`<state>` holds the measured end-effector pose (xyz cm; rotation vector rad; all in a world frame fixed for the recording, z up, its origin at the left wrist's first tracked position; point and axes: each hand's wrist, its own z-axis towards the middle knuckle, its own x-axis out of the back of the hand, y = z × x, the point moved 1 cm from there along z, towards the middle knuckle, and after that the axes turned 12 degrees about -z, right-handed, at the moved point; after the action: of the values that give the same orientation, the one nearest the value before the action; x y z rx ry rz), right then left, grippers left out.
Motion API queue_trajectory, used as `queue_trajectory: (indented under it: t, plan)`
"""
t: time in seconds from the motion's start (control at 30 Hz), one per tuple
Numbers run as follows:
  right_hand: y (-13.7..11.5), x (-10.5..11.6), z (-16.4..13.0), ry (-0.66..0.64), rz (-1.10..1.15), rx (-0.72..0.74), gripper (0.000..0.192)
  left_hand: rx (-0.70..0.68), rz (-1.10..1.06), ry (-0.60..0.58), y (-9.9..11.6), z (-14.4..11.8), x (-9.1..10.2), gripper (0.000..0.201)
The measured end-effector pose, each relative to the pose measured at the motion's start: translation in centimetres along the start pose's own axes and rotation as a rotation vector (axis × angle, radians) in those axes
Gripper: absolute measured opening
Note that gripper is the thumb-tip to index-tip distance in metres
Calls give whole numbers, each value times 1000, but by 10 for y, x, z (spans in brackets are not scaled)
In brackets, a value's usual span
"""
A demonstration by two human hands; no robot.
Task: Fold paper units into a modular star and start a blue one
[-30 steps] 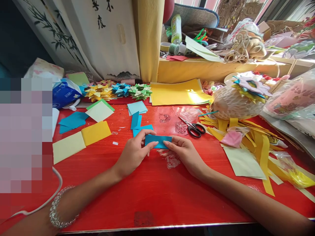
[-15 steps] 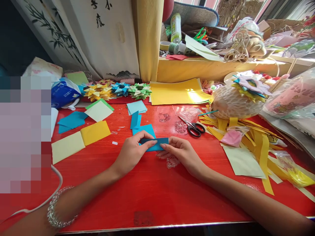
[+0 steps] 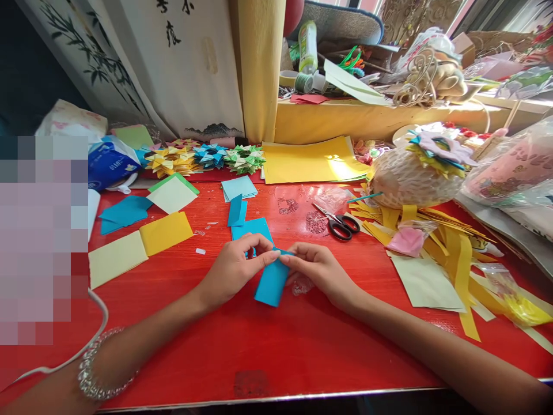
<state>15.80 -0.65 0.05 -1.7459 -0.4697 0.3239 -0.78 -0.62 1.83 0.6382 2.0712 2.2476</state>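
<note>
Head view: the left hand (image 3: 231, 270) and the right hand (image 3: 317, 271) are meeting at the centre of the frame, fingertips together, both pinching the upper end of a folded blue rectangular paper strip (image 3: 271, 283); the strip is hanging from the pinch and slanting toward the lower left, its lower end lying on the glossy red table (image 3: 268, 346); a flat blue paper square (image 3: 251, 228) is lying just above the left hand; black-handled scissors (image 3: 339, 222) are resting to the upper right of the hands, apart from them; a yellow paper sheet (image 3: 166, 232) and a pale yellow paper sheet (image 3: 116, 258) are lying side by side at centre left; a silver beaded bracelet (image 3: 93, 374) is sitting on the left wrist at lower left.
</note>
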Motion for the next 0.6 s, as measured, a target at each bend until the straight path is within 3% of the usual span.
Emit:
queue_trajectory:
  t: [0.1,0.3,0.47,0.6]
  plan:
    - [-2,1,2,92,136,20,27,4,-58,16,2,-2,-2,20]
    - [-1,1,1,80,129,38,28,35,-120,1,3,-3,-3,19]
    - [1,1,-3,105,-85,58,31,25,-17,-20,1,-3,-3,20]
    - [0,0,-8,132,-342,186,30,-60,97,-51,1,-4,-6,23]
